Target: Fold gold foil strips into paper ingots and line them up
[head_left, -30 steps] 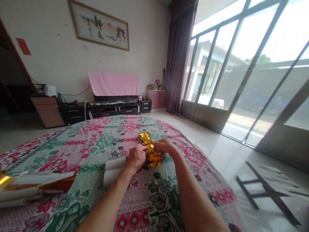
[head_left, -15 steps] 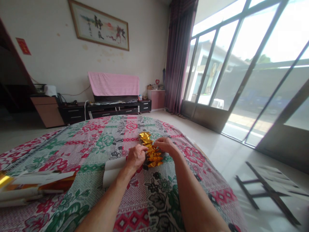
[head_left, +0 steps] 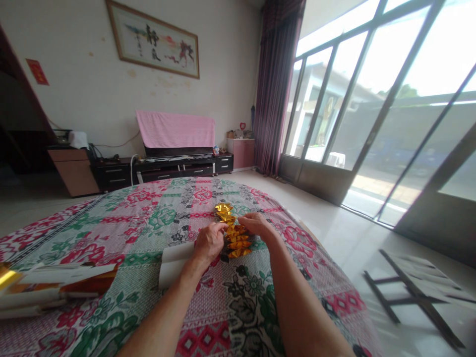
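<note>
A row of shiny gold foil paper pieces [head_left: 238,245], folded and joined in a zigzag, lies on the flowered tablecloth [head_left: 159,218]. My left hand [head_left: 211,242] is closed at the left edge of the row, with thumb and forefinger pinching one gold fold. From the right, my right hand [head_left: 256,224] pinches the opposite end of the same part of the row. Its fingertips are partly hidden by the foil. Under my left forearm a white paper sheet [head_left: 174,259], rolled or folded, rests on the cloth.
A pile of white and gold paper [head_left: 59,285] lies at the table's left. A folding stool [head_left: 416,287] stands on the floor at right, near large glass doors [head_left: 334,109]. Beyond the table is a low black cabinet [head_left: 178,168] with a pink cloth [head_left: 176,130] above it.
Both hands stay almost in place at the gold foil row. Only slight finger movement shows; the papers and the room look the same.
</note>
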`<state>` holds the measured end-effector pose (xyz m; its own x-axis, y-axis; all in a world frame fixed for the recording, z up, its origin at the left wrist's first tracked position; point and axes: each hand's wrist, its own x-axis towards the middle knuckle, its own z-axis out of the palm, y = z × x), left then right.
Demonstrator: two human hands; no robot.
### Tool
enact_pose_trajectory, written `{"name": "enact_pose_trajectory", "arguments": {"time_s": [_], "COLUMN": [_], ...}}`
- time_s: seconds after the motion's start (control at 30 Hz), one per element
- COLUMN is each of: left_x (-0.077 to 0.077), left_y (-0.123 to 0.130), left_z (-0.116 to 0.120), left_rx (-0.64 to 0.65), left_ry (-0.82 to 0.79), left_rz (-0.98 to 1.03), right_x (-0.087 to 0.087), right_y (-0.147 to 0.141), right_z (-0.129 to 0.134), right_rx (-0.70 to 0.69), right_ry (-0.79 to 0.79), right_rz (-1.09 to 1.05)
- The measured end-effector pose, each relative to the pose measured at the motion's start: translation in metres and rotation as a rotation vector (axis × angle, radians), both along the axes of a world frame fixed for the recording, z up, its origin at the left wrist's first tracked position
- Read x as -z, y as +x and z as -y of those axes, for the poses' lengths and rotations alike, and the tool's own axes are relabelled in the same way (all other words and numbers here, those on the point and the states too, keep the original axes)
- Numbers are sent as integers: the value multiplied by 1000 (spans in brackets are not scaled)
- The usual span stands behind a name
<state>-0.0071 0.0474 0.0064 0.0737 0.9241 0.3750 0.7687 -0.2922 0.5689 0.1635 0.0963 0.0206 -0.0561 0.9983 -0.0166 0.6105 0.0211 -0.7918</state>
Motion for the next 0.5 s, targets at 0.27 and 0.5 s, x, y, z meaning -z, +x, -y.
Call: {"name": "enact_pose_trajectory", "arguments": {"time_s": [0.27, 0.5], "left_x": [1, 7], "left_y": [0, -3], "left_z": [0, -5], "left_rx": [1, -61], "left_ry": [9, 99], "left_rz": [19, 32], "right_x": [6, 5], "right_y": [1, -3], "right_z": [-5, -5], "right_rx": [17, 82], "right_ry": [38, 116], "right_rz": [1, -35]}}
